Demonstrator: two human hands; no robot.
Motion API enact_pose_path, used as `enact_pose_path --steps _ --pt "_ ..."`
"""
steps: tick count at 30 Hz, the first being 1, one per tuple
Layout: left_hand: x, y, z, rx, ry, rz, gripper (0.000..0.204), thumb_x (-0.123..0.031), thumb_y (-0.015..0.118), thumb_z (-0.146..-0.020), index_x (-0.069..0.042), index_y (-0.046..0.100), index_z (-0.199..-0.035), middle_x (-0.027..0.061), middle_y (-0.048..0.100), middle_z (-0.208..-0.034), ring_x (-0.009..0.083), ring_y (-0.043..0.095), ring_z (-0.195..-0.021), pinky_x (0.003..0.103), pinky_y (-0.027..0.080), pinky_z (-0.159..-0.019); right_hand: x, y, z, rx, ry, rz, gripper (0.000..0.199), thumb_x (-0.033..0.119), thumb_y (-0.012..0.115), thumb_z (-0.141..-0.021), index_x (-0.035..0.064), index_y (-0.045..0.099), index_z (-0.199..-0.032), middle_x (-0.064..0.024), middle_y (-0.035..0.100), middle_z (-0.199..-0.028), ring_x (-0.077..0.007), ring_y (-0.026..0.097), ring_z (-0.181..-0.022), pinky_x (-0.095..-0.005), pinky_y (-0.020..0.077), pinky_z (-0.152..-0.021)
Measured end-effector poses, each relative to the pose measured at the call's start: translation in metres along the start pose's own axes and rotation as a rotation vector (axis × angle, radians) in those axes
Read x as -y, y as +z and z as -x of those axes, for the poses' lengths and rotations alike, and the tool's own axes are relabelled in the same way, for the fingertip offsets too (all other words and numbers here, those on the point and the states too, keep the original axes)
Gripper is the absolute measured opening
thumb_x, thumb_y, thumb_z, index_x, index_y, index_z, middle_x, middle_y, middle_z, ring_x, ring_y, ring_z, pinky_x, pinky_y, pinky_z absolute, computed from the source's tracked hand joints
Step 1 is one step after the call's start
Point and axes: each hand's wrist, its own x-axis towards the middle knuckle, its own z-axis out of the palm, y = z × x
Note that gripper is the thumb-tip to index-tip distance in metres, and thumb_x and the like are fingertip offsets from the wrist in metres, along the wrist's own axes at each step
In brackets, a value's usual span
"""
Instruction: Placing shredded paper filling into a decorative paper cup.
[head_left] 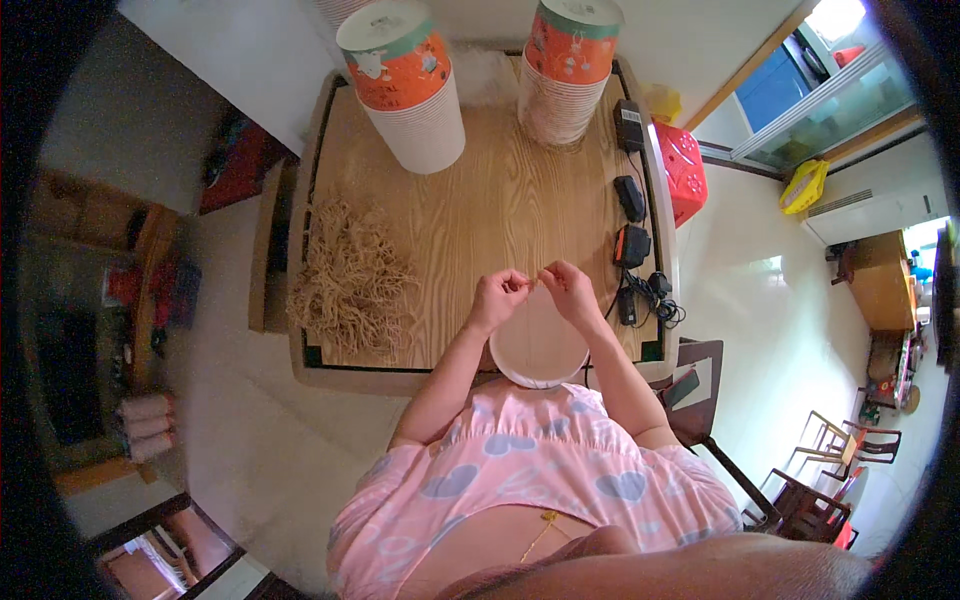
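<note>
Right now the left hand and right hand each pinch an end of a thin tan strand over the white paper bowl at the table's near edge, so uneven pulling looks likely to snap the strand or slip it free.

A thin tan string runs short and taut between the fingertips of the left hand and the right hand. Just below both hands a round white paper cup points its open mouth upward, its pale inside bare.
</note>
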Motion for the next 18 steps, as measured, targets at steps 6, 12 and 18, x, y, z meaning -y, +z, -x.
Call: enact_pose_path --steps 6,12,18 --pt "-0.011 0.004 0.004 -0.098 0.142 -0.154 0.002 -0.005 0.064 -0.073 -0.003 0.062 -0.073 -0.0008 0.062 -0.071 0.0036 0.050 -0.058 0.020 0.041 -0.054 0.002 -0.001 -0.002 0.139 0.008 0.000 0.012 0.011 0.059 -0.078 -0.0007 0.058 -0.078 -0.0058 0.056 -0.063 -0.0104 0.050 -0.060 -0.0256 0.0413 -0.055" --pt "-0.006 -0.003 0.002 -0.047 0.023 -0.140 0.006 -0.007 0.064 -0.074 -0.002 0.064 -0.077 0.0018 0.063 -0.071 0.0066 0.055 -0.062 0.021 0.044 -0.056 -0.001 0.004 0.000 0.088 0.058 -0.065 0.009 0.009 0.060 -0.076 0.0007 0.059 -0.078 -0.0098 0.059 -0.069 -0.0151 0.054 -0.064 -0.0300 0.0444 -0.061" --pt "-0.015 -0.009 0.001 0.010 -0.102 0.197 0.007 -0.005 0.059 -0.079 -0.001 0.064 -0.081 0.0020 0.063 -0.075 0.0068 0.057 -0.069 0.021 0.046 -0.063 -0.017 0.008 -0.001 0.097 -0.012 -0.200 0.007 0.007 0.058 -0.077 0.0016 0.058 -0.081 -0.0106 0.059 -0.074 -0.0173 0.054 -0.069 -0.0294 0.0436 -0.063"
